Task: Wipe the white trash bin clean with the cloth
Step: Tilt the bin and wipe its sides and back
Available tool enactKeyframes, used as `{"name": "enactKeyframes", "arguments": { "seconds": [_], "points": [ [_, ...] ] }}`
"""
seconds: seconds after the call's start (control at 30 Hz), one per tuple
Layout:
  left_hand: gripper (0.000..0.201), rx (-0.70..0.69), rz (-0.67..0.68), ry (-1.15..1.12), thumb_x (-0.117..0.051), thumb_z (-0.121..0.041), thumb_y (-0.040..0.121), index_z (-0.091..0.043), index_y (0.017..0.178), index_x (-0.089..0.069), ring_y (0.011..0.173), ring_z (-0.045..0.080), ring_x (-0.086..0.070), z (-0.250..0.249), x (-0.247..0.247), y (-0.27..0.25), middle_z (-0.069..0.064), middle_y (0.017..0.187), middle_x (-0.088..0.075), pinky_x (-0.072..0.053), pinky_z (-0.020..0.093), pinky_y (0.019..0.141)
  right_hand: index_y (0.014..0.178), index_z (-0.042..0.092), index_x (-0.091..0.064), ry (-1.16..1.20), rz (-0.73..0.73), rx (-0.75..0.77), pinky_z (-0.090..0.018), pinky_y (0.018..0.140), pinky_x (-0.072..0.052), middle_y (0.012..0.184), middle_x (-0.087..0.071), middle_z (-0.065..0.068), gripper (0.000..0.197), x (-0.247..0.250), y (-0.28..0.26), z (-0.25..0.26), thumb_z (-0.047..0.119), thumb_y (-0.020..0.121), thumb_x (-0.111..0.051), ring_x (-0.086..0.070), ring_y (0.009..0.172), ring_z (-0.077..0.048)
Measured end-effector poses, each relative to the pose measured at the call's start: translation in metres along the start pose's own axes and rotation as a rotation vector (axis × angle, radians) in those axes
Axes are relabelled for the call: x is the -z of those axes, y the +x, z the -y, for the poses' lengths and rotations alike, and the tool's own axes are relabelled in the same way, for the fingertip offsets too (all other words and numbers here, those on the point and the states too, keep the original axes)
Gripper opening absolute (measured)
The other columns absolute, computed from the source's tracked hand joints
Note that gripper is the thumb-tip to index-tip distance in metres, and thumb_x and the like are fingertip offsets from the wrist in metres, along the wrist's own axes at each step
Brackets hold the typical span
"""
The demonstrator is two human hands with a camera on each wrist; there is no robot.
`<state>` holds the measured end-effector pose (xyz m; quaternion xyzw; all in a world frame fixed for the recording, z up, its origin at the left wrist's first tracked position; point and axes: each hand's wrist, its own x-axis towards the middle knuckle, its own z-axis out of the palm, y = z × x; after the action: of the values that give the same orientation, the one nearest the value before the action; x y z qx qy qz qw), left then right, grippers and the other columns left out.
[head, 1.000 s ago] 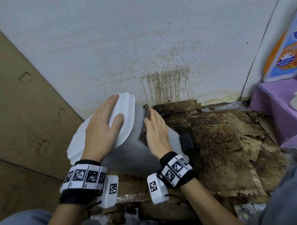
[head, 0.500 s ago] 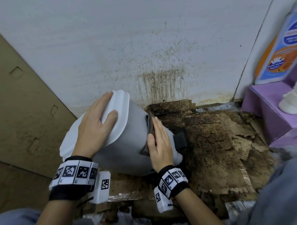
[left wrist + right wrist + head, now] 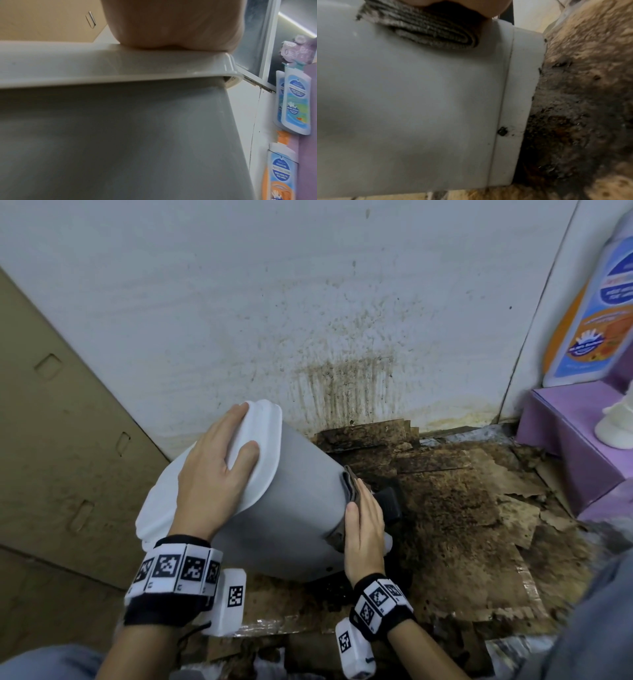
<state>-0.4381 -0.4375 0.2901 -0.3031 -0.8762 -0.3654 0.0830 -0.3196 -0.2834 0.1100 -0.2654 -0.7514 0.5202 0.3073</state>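
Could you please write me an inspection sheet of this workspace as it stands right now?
Surface: floor of torn cardboard, heavily stained dark brown.
Job's things: white trash bin tilted, lid toward the left, base on the floor; folded grey cloth flat against its side near the base; a dark speck on the base band.
Clutter: black block beside the bin's base.
Hands: left hand rests flat on the lid; right hand presses the cloth to the bin with straight fingers.
Cables: nothing seen.
Surroundings: white wall with brown splatter; tan cardboard panel at left; purple box and blue-and-orange bottle at right.
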Motion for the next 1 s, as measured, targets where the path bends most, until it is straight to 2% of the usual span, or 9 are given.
{"name": "enactKeyframes", "arguments": {
  "seconds": [0.17, 0.23, 0.3, 0.37, 0.43, 0.53, 0.67, 0.83, 1.0],
  "points": [
    [0.064, -0.004, -0.004, 0.022, -0.036, -0.051, 0.092, -0.036, 0.153, -0.04, 0.143, 0.009, -0.039, -0.003, -0.001, -0.001, -0.016, 0.158, -0.041, -0.034, 0.037, 0.11, 0.149, 0.024, -0.045, 0.119, -0.059, -0.113, -0.031, 0.122, -0.024, 0.138, -0.039, 0.022, 0.041, -0.004, 0.003, 0.024, 0.031, 0.109, -0.036, -0.031, 0.141, -0.005],
    [0.065, 0.003, -0.004, 0.02, -0.035, -0.053, 0.091, -0.036, 0.153, -0.04, 0.143, 0.008, -0.039, -0.003, -0.001, -0.001, -0.017, 0.158, -0.041, -0.034, 0.037, 0.11, 0.146, 0.016, -0.049, 0.139, -0.079, -0.137, -0.024, 0.118, -0.025, 0.13, -0.042, 0.02, 0.041, -0.004, 0.004, 0.036, 0.027, 0.108, -0.037, -0.037, 0.139, -0.012],
    [0.065, 0.001, -0.001, 0.022, -0.035, -0.053, 0.091, -0.036, 0.153, -0.04, 0.143, 0.009, -0.039, -0.004, -0.001, -0.001, -0.016, 0.158, -0.041, -0.034, 0.037, 0.11, 0.142, 0.014, -0.054, 0.176, -0.084, -0.156, -0.009, 0.108, -0.026, 0.132, -0.051, 0.005, 0.04, -0.006, 0.006, 0.047, 0.027, 0.108, -0.037, -0.043, 0.131, -0.01],
    [0.065, -0.004, 0.003, 0.029, -0.036, -0.053, 0.091, -0.036, 0.154, -0.039, 0.143, 0.009, -0.038, -0.005, -0.001, -0.001, -0.016, 0.159, -0.041, -0.034, 0.038, 0.111, 0.136, 0.015, -0.058, 0.215, -0.09, -0.131, -0.009, 0.107, -0.032, 0.129, -0.057, -0.005, 0.038, -0.008, 0.009, 0.062, 0.028, 0.108, -0.037, -0.047, 0.124, -0.008],
    [0.065, -0.003, 0.008, 0.035, -0.036, -0.054, 0.091, -0.036, 0.154, -0.039, 0.144, 0.009, -0.038, -0.007, -0.002, -0.002, -0.016, 0.159, -0.04, -0.032, 0.035, 0.109, 0.126, 0.024, -0.062, 0.273, -0.093, -0.109, -0.027, 0.11, -0.041, 0.123, -0.063, 0.002, 0.031, -0.009, 0.015, 0.074, 0.03, 0.109, -0.037, -0.054, 0.122, -0.008],
    [0.067, -0.007, 0.022, 0.046, -0.036, -0.056, 0.091, -0.037, 0.154, -0.038, 0.144, 0.01, -0.038, -0.01, -0.005, -0.002, -0.016, 0.16, -0.039, -0.034, 0.039, 0.114, 0.12, 0.036, -0.061, 0.485, -0.068, -0.13, -0.017, 0.103, -0.044, 0.118, -0.066, 0.015, 0.027, -0.002, 0.026, 0.101, 0.027, 0.11, -0.038, -0.058, 0.115, 0.009],
    [0.068, -0.028, 0.046, 0.055, -0.036, -0.058, 0.091, -0.036, 0.156, -0.036, 0.145, 0.008, -0.036, -0.016, -0.009, -0.002, -0.016, 0.161, -0.038, -0.031, 0.037, 0.116, 0.11, 0.038, -0.064, 0.759, 0.04, -0.191, -0.025, 0.103, -0.046, 0.106, -0.073, 0.027, 0.027, 0.018, 0.043, 0.137, 0.03, 0.11, -0.038, -0.065, 0.108, 0.008],
    [0.07, -0.065, 0.065, 0.079, -0.033, -0.061, 0.093, -0.033, 0.157, -0.036, 0.147, 0.003, -0.031, -0.024, -0.019, -0.002, -0.016, 0.162, -0.035, -0.026, 0.028, 0.118, 0.128, 0.03, -0.063, 0.684, 0.197, -0.127, -0.04, 0.114, -0.043, 0.127, -0.07, 0.01, 0.032, 0.025, 0.058, 0.154, 0.037, 0.109, -0.038, -0.061, 0.124, -0.006],
    [0.061, -0.005, 0.115, -0.136, -0.025, -0.053, 0.098, -0.035, 0.156, -0.037, 0.146, -0.003, -0.032, -0.027, -0.026, -0.002, -0.02, 0.16, -0.038, -0.026, 0.036, 0.122, 0.143, 0.036, -0.05, 0.409, 0.301, 0.045, -0.038, 0.119, -0.035, 0.141, -0.053, 0.019, 0.036, 0.029, 0.059, 0.152, 0.037, 0.109, -0.038, -0.045, 0.135, 0.003]
  ]
}}
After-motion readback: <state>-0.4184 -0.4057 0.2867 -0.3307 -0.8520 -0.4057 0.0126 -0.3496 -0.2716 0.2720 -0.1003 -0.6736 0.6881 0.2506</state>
